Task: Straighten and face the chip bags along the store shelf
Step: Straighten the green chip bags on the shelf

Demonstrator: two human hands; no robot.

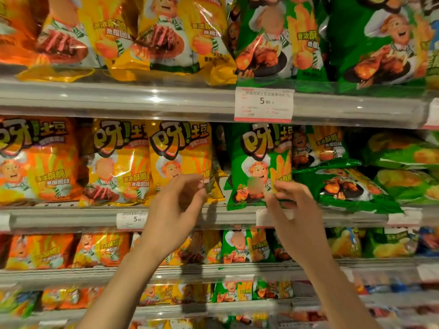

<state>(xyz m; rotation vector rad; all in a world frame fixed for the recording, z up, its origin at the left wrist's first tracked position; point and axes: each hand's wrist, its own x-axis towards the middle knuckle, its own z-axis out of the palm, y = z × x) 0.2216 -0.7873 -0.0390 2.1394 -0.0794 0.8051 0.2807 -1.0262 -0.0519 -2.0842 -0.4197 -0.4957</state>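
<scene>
We're at the middle shelf (71, 219), centre of frame. Left hand (175, 210) is raised in front of the yellow bag (183, 160), fingers loosely curled, nothing gripped; whether the fingertips touch the bag we can't tell. Right hand (292, 210) is at the lower right corner of the upright green bag (259, 162), fingers half curled; it looks like a pinch on the edge, but blur leaves that unconfirmed.

Just right of it, another green bag (344, 186) lies toppled on its side, so that section isn't faced yet.

To do this step well, we likely square the upright green bag by its lower corners, pull its bottom edge flush with the shelf lip, logo forward, then stand the toppled one up beside it. Light grip; these bags crush easily.
</scene>
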